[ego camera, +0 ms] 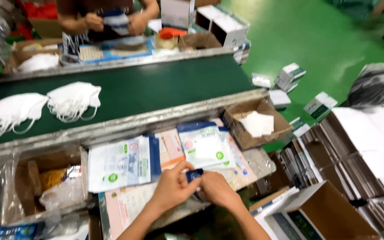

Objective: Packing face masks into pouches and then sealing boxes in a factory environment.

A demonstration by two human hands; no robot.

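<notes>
Both hands are closed on one small dark-blue packet (195,176): the left hand (172,186) pinches its near-left edge between thumb and fingers, and the right hand (216,190) grips its right side, fingers curled over it. The packet is mostly hidden by the fingers; only a glossy blue corner shows, and its shape cannot be told in full.

All positions below are given from that packet. It is held just above a pink printed sheet (132,202) on the work surface. Directly beyond it lies a white sealed mask pouch (204,145) with a blue top band, flat and shiny. To the left beyond lies a stack of similar pouches (120,163). Further right stands an open cardboard box (256,122) holding white material. Far left, a second cardboard box (45,180) holds crumpled clear plastic. Well beyond runs a dark-green conveyor belt (156,86) carrying two loose white masks (74,100). Across the belt, another person's hands (114,21) hold a pouch. Nothing lies between the hands and the packet.
</notes>
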